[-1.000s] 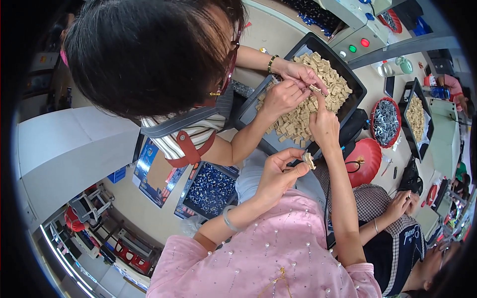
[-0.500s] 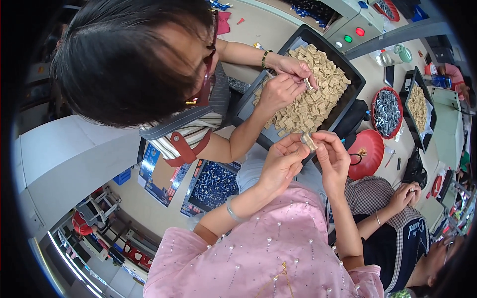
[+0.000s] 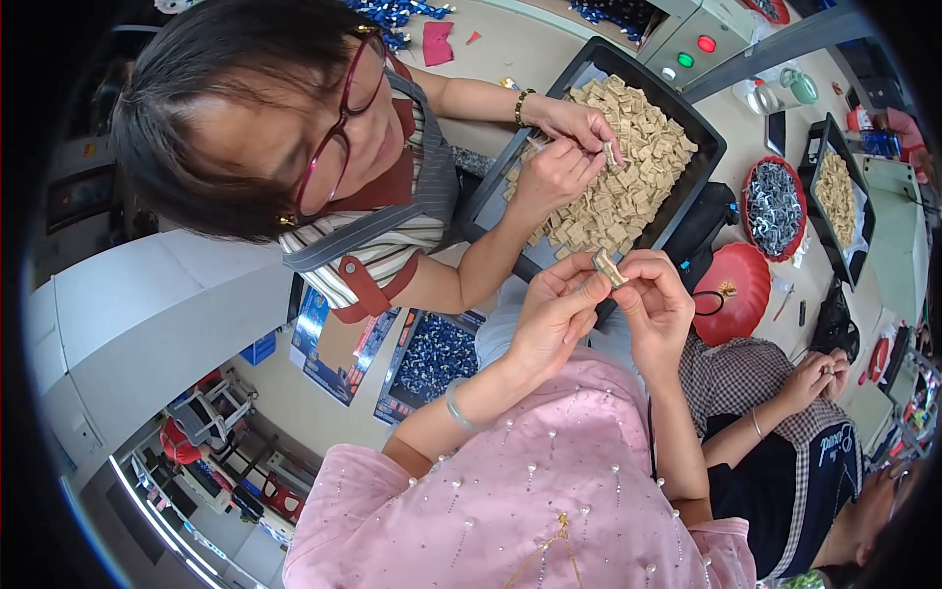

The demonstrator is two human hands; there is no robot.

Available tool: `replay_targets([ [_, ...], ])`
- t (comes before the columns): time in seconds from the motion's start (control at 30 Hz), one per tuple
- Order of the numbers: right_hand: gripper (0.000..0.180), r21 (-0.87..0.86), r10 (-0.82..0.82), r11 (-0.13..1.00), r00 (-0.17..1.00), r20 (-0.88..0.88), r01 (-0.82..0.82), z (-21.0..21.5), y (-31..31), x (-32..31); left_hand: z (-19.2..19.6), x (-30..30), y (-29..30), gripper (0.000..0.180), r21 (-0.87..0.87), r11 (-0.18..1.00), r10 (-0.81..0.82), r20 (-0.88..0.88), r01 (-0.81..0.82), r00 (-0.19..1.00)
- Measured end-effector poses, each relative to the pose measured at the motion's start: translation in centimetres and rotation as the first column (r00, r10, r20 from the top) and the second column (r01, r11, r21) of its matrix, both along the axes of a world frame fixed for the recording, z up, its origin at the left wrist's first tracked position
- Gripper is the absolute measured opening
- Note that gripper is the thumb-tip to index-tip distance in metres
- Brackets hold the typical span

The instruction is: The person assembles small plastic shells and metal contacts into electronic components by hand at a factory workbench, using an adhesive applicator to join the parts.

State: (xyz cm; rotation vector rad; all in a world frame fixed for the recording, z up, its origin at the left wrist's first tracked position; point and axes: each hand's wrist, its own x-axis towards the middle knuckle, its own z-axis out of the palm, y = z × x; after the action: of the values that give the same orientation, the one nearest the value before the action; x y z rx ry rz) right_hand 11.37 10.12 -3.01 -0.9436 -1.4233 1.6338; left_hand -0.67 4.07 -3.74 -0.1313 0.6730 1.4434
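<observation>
A small tan piece with a greyish edge (image 3: 608, 267) is pinched between the fingertips of both my hands, in front of my chest. My left hand (image 3: 559, 312) is closed on its left side with thumb and forefinger. On its right side, the thumb and bent fingers of my right hand (image 3: 655, 302) grip it. Just beyond my hands stands a black tray (image 3: 705, 175) heaped with small tan pieces (image 3: 643, 147). Over that heap, a co-worker's hands (image 3: 564, 162) hold a similar small piece.
Right of the tray lie a red dish (image 3: 731, 294) and a red-rimmed bowl of grey parts (image 3: 775, 208). A second black tray (image 3: 852, 263) holds tan pieces. Co-workers sit close at left and right. A bin of blue and white parts (image 3: 432, 355) is at lower left.
The small piece has turned between my fingers, so its greyish edge now faces up more. The co-worker at left has raised and turned their head toward my side.
</observation>
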Motion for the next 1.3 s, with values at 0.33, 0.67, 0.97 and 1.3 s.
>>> replay_targets([
  [0.33, 0.018, -0.031, 0.024, 0.999, 0.999, -0.021, -0.025, 0.6, 0.3, 0.3, 0.7, 0.2, 0.2, 0.021, -0.018, 1.000, -0.014, -0.036, 0.013, 0.999],
  [0.67, 0.024, -0.084, -0.014, 0.996, 0.997, -0.080, 0.008, -0.3, -0.3, 1.0, -0.1, -0.1, -0.1, 0.030, 0.047, 0.995, -0.089, -0.029, 0.090, 0.996],
  [0.97, 0.023, 0.042, -0.115, 0.992, 0.993, -0.033, 0.117, -1.2, -1.0, 0.2, 0.3, 1.3, -0.3, 0.024, -0.023, 1.000, -0.023, -0.058, 0.021, 0.998],
  [1.3, 0.018, 0.167, -0.233, 0.958, 0.972, -0.015, 0.232, -1.9, -1.7, -1.1, -0.3, 2.0, 0.0, 0.019, -0.070, 0.996, 0.050, 0.018, -0.049, 0.999],
])
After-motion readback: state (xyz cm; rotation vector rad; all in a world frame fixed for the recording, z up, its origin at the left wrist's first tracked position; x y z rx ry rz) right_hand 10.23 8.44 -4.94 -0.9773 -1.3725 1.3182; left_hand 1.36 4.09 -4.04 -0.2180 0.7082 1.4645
